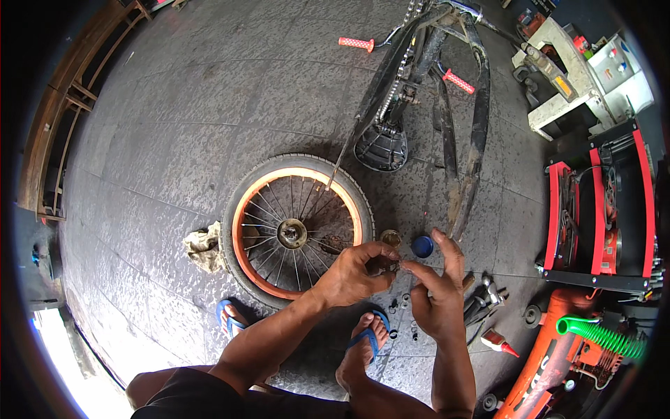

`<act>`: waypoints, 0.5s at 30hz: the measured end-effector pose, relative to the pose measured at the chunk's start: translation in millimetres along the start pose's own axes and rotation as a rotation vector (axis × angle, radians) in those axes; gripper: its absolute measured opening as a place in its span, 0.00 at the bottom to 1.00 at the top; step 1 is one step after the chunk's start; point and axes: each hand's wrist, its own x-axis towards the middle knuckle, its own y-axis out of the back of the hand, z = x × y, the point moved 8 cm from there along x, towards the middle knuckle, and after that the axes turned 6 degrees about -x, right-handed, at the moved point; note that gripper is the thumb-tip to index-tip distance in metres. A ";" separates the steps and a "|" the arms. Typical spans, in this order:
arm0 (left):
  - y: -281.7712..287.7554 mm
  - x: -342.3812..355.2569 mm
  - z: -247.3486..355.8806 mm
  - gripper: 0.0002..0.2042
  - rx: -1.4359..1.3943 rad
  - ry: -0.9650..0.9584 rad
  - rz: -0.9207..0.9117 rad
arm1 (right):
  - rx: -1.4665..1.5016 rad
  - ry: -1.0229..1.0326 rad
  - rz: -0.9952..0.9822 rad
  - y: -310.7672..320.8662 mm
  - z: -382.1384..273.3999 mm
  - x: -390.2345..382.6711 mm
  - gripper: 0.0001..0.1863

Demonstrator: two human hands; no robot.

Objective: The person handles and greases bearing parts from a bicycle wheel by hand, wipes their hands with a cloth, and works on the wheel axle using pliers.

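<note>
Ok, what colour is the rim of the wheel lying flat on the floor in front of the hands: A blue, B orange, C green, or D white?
B: the wheel lying on the paving has an orange rim inside its dark tyre, just beyond the left hand.

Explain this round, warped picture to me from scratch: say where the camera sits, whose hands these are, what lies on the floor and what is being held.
The camera is worn on a person's head and looks down, so the wide lens bends everything toward the rim. The forearms coming in from below are that person's own.

The left hand and right hand meet over the tiled floor, pinching a small dark metal part between the fingertips; what it is exactly is too small to tell.

On the floor lie a small bicycle wheel with an orange rim, a crumpled rag beside it, and an upturned bicycle frame with pink handlebar covers. Near the hands sit a blue cap, loose washers and some tools. The person's feet wear blue sandals.
</note>
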 end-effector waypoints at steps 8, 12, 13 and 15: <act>-7.7 2.7 -15.6 0.15 -0.176 0.043 -0.124 | 0.205 -0.020 -0.063 -9.8 5.6 -6.8 0.29; -11.6 2.8 -23.8 0.15 -0.306 0.099 -0.206 | 0.111 0.006 -0.053 -7.0 0.8 -3.4 0.30; -10.3 3.5 -24.4 0.15 -0.305 0.098 -0.203 | 0.168 -0.006 -0.037 -5.2 2.2 -4.0 0.30; -12.7 4.3 -24.8 0.15 -0.436 0.111 -0.235 | 0.223 -0.018 -0.022 -1.9 4.7 -7.0 0.31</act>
